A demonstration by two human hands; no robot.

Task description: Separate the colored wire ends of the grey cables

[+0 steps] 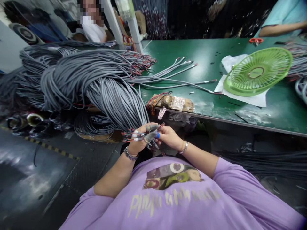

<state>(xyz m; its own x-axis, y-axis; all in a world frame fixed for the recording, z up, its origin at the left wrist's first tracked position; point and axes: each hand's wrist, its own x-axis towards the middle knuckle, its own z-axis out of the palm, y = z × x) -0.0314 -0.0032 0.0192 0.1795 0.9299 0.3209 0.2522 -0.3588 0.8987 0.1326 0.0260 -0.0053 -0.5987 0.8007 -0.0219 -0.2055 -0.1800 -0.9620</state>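
Observation:
A thick bundle of grey cables [96, 83] spills off the green table [201, 60] down toward my lap. My left hand [140, 139] is closed around the ends of several of these cables [134, 135], whose stripped coloured wire tips stick out to the left. My right hand [169, 136] is closed too, pinching a cable end close against the left hand; grey tape and a blue cap cover some fingertips. Both wrists wear bracelets.
A taped block with red wires [174, 103] lies at the table's front edge. A green fan grille [259, 72] rests on white paper to the right. Loose finished cables [182, 72] lie mid-table. Orange scissors [255, 40] sit far back. Other people are across the table.

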